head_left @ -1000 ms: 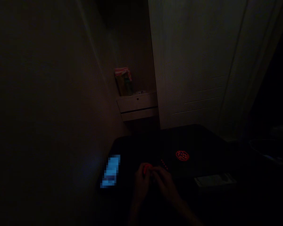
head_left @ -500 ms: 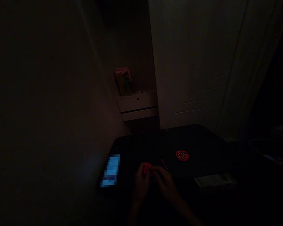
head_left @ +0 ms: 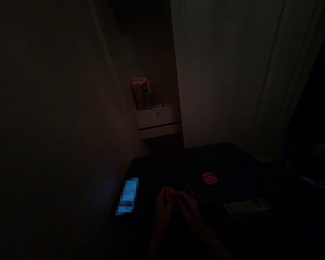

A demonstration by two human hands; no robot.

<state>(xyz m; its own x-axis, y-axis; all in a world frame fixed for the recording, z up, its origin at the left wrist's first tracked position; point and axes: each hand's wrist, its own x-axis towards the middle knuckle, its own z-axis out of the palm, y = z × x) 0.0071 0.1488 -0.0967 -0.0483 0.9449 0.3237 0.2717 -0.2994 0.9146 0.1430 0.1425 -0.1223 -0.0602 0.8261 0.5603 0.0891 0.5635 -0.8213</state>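
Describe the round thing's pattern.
The round thing has a red rim around red patches, best seen in the head view.

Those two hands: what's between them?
A red glowing thing shows in the left hand, by the right hand; they and the dark hide the rest, so its shape is unclear.

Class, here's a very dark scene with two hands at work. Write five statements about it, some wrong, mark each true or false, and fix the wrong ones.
1. The left hand and right hand are together at a red-glowing object. True.
2. A round red pattern shows on the dark tabletop, right of the blue-lit patch. True.
3. The blue-lit patch is right of both hands. False: it is left of them.
4. A striped item stands on the drawer unit. True.
5. The dark tabletop is brightly lit. False: it lies in near darkness.
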